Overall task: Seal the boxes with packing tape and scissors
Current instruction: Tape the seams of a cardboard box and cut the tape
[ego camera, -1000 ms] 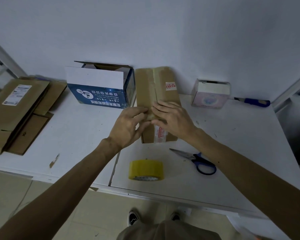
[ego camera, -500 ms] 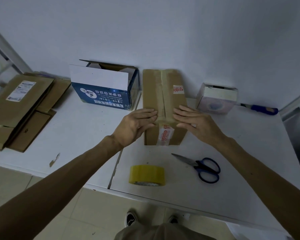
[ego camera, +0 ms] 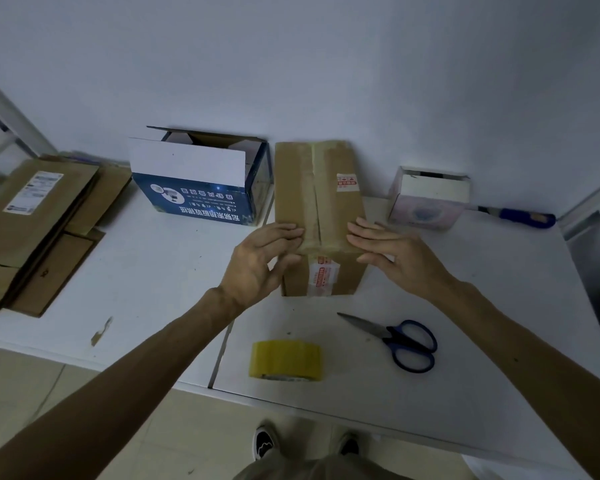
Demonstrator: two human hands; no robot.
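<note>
A roll of yellowish packing tape stands on its edge on the white table, nearer the person than both hands and roughly between the forearms. A pair of steel scissors with blue handles lies flat under the right forearm, closed, its tip pointing towards the left hand.

The left hand and right hand rest on the near end of a brown cardboard box with its flaps down. Both are spread flat, with straight fingers on the top face either side of the taped centre seam. The thumbs lie against the near corners. Neither hand pinches anything.

Beyond the left hand stands a blue-and-white printed carton with its flaps up. Far to that hand's left lies a pile of flattened brown cardboard. Beyond the right hand sits a small white and pink box, and further right a blue-handled tool lies by the wall.
</note>
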